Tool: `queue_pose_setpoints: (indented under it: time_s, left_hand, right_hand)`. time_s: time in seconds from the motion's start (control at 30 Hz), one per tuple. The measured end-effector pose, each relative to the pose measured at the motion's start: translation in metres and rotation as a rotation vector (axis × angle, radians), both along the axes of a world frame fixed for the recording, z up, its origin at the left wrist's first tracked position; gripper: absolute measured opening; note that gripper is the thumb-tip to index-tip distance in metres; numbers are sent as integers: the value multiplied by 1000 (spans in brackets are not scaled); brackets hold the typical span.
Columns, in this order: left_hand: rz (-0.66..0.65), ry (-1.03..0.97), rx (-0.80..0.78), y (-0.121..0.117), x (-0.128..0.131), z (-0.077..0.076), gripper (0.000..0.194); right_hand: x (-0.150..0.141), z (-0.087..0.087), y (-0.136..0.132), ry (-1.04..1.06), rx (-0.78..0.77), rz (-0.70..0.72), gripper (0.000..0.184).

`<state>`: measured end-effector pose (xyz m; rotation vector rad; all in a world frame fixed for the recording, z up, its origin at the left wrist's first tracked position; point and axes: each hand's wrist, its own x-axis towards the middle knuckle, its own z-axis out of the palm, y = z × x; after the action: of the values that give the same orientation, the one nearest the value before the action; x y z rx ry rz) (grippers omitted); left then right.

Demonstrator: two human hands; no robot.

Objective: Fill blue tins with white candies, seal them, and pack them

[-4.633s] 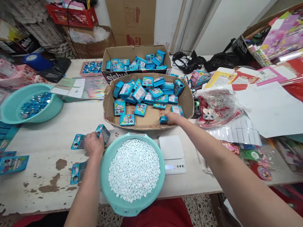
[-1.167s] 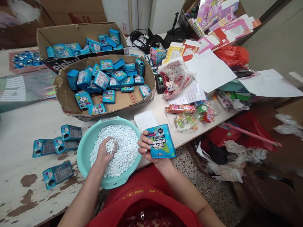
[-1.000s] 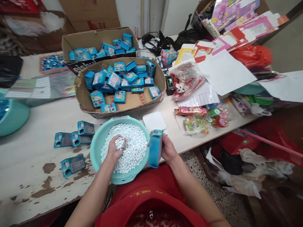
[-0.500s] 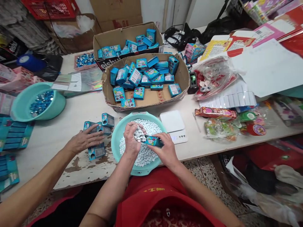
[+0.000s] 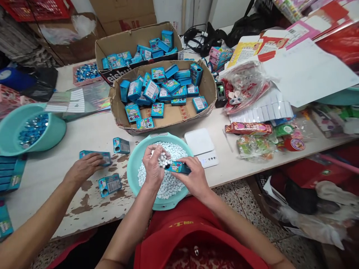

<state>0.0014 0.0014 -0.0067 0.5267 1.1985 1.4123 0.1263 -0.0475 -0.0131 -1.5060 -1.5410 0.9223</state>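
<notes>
White candies (image 5: 163, 160) sit in the left hand (image 5: 153, 169), cupped around them at the end of a small blue box (image 5: 176, 167) gripped by the right hand (image 5: 195, 175), above a turquoise basin (image 5: 132, 170). Should the left hand loosen or the box slip sideways, candies could spill past it into the basin.

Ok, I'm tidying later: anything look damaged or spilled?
Left of the turquoise basin, brown patches mar the white table, as if its coating wore off. The front cardboard box has a ragged rim. No spill stands out.
</notes>
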Motion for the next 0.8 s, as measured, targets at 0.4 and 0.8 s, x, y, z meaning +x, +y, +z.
queue_pose_setpoints:
  time_s: [0.4, 0.8]
  left_hand:
    - [5, 30, -18, -4, 7, -1, 23]
    - [15, 56, 21, -7, 11, 2, 34]
  right_hand:
    - [5, -2, -1, -55, -4, 2, 30]
    - [6, -2, -2, -21, -3, -22, 31]
